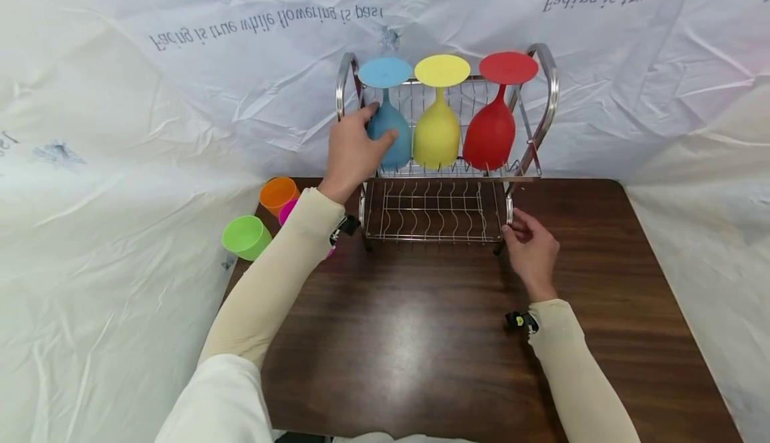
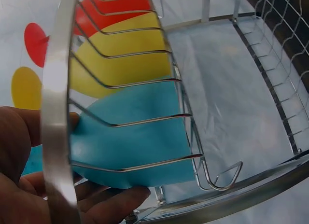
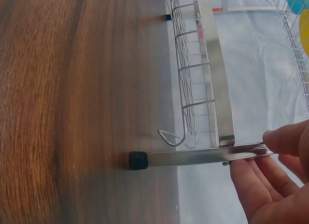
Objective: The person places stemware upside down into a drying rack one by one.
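Observation:
A two-tier metal dish rack [image 1: 549, 92] stands at the back of the table. On its upper tier a blue goblet [image 1: 395, 154], a yellow goblet [image 1: 436, 132] and a red goblet [image 1: 490, 134] stand upside down in a row, feet upward. My left hand [image 1: 351, 152] grips the bowl of the blue goblet, thumb in front and fingers around its left side; the left wrist view shows the blue bowl [image 2: 135, 137] behind the tier's wires. Low on the right side, my right hand [image 1: 534, 249] pinches the rack's metal leg [image 3: 193, 158] between thumb and fingers.
At the table's left edge are an orange cup [image 1: 279, 194], a green cup [image 1: 247, 238] and a magenta cup [image 1: 286, 211], the last partly behind my left forearm. The lower wire tier [image 1: 430, 212] holds no goblets. Pale printed sheeting [image 1: 271, 82] hangs behind and beside the brown table [image 1: 409, 336].

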A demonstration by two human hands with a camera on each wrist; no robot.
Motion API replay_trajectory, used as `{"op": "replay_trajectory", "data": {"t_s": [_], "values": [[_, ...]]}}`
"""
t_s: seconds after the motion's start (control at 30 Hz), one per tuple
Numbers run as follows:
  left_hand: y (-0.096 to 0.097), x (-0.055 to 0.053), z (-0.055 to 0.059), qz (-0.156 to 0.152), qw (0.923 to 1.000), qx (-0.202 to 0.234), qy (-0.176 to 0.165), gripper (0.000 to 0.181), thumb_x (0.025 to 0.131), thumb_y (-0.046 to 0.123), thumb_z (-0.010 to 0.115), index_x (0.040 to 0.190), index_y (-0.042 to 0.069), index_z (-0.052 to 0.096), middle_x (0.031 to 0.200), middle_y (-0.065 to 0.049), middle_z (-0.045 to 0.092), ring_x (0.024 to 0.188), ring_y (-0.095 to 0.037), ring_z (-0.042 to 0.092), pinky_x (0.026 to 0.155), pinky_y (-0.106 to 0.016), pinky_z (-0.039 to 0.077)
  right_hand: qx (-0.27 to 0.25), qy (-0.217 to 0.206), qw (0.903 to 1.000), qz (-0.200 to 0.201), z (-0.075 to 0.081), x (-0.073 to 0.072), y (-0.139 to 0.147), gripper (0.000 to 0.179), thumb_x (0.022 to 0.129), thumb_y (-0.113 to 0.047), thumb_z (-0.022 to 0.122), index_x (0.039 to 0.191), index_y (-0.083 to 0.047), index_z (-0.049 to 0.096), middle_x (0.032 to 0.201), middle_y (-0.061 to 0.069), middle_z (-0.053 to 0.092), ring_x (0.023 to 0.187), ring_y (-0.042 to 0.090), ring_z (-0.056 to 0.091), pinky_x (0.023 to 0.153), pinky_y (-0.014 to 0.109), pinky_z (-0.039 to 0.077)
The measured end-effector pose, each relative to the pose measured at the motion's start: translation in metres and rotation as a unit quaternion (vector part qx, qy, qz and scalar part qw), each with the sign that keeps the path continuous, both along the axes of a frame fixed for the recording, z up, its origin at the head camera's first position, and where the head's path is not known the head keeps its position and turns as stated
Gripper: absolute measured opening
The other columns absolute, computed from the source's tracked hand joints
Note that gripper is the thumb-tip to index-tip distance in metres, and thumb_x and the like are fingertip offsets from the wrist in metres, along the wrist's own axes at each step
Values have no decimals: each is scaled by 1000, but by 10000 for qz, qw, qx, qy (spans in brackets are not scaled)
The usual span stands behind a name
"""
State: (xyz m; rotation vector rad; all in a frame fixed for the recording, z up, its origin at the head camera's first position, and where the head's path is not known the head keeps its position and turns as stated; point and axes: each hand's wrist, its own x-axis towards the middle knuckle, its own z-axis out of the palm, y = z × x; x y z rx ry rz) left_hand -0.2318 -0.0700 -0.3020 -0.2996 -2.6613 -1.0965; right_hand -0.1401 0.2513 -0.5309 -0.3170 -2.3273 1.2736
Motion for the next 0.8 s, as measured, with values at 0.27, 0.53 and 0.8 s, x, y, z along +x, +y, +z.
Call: {"op": "replay_trajectory", "data": {"t_s": [0.27,0.53,0.8], "values": [[-1,-3,-4,68,9999,8,-97,64,97,29,77,152,3,56,150,-16,63,132,-31,65,108,-44,57,-73,203,9998,0,-2,-3,-1,40,95,-9,78,134,-15,74,108,18,80,79,-19,58,74,-1,46],[-2,-1,-4,53,9998,168,69,67,96,26,77,154,3,53,148,-17,64,133,-30,66,109,-43,57,-138,376,9992,-10,-5,-3,-2,40,93,-5,79,132,-14,76,106,20,80,77,-21,59,72,-2,46],[-14,23,8,-196,9935,1102,187,65,98,26,76,156,11,52,159,-3,55,143,-18,58,114,-35,53,-215,387,9990,-19,-6,-2,-1,40,93,-7,79,132,-14,76,106,20,80,78,-19,61,73,-1,48]]}}
